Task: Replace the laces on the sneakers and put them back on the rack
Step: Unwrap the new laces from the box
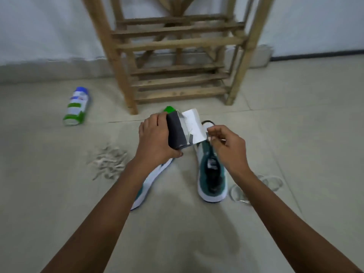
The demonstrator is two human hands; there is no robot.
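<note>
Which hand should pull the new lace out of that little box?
The right hand. Its fingertips already pinch at the box's open white flap, while the left hand is wrapped around the box, holding it.

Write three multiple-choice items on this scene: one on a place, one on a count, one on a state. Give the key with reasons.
1. Where does the spray can lie?
A. On the rack
B. On the floor, left of the rack
C. Inside a sneaker

2. How many sneakers are on the floor?
A. One
B. Two
C. Four

3. What is the left hand doing?
A. Gripping a small dark-and-white box
B. Resting flat on the floor
C. Holding the spray can

Key: B, the can lies on its side on the tiles left of the wooden rack. B, a left sneaker and a right sneaker show. A, its fingers wrap the box, while the right hand pinches at its flap.
</note>
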